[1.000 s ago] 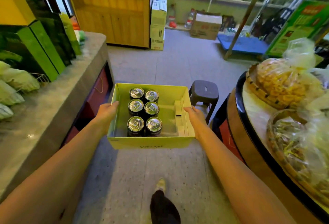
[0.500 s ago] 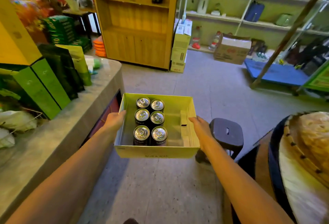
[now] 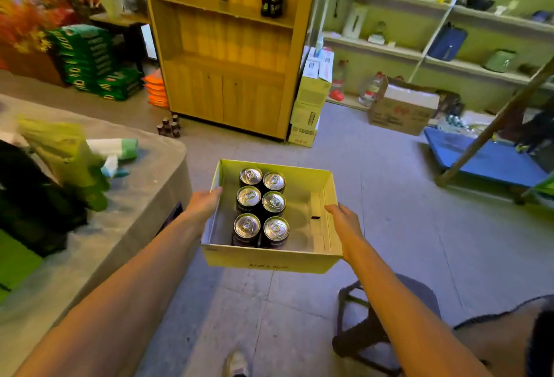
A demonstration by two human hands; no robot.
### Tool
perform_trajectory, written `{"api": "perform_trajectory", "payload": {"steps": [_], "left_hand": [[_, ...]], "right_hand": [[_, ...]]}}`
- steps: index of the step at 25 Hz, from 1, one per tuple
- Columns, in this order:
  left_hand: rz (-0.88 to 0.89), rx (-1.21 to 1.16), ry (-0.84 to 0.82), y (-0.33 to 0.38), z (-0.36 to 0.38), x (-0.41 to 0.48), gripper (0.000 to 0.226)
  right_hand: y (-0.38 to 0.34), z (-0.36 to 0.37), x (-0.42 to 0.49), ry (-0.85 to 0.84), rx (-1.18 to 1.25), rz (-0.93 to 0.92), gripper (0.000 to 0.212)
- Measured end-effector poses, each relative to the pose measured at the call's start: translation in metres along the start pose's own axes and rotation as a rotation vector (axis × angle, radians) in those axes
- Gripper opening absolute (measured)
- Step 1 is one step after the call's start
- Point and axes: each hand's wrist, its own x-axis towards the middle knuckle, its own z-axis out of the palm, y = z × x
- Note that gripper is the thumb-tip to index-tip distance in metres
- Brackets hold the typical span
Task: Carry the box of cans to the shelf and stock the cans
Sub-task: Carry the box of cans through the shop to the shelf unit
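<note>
I carry a shallow yellow-green cardboard box (image 3: 269, 261) at waist height over the floor. Several dark cans with silver tops (image 3: 261, 205) stand upright in two rows in its left half; the right half is bare. My left hand (image 3: 205, 204) grips the box's left wall and my right hand (image 3: 344, 222) grips its right wall. Straight ahead stands a wooden shelf unit (image 3: 227, 47) with a few dark cans (image 3: 271, 2) on an upper board and closed doors below.
A grey counter (image 3: 126, 226) with green packages runs along my left. A dark stool (image 3: 386, 322) stands at my lower right. More cans (image 3: 169, 128) sit on the floor by the shelf's left foot. Stacked cartons (image 3: 310, 107), a blue cart (image 3: 485, 158) and a slanted pole lie right.
I have walked forward with the box. The wooden shelf is nearer and fuller in view, the stool has slipped behind to my right, and the round table with baskets has left the frame.
</note>
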Motion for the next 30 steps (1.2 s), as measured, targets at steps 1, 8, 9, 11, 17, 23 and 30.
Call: {"api": "perform_trajectory", "payload": {"steps": [1,8,9,11,17,23,30], "left_hand": [[-0.005,-0.01,0.008,0.016,0.003,0.028,0.049],[-0.026,-0.093,0.073,0.121,0.019,0.194,0.048],[-0.043,-0.111,0.089,0.132,0.021,0.218,0.05],[-0.055,-0.117,0.107,0.155,0.026,0.265,0.05],[-0.119,-0.166,0.206,0.227,0.044,0.404,0.051],[-0.172,-0.321,0.316,0.299,0.037,0.504,0.053],[-0.134,-0.421,0.48,0.34,-0.009,0.629,0.035]], "right_hand": [[-0.015,0.008,0.028,0.004,0.003,0.005,0.013],[-0.113,0.07,0.205,-0.019,-0.003,-0.009,0.015],[-0.124,0.08,0.232,-0.038,-0.006,-0.013,0.015],[-0.144,0.099,0.288,-0.072,-0.026,-0.013,0.016],[-0.227,0.165,0.462,-0.209,-0.08,-0.051,0.013],[-0.318,0.238,0.6,-0.357,-0.213,-0.142,0.012],[-0.374,0.379,0.726,-0.497,-0.239,-0.173,0.019]]}}
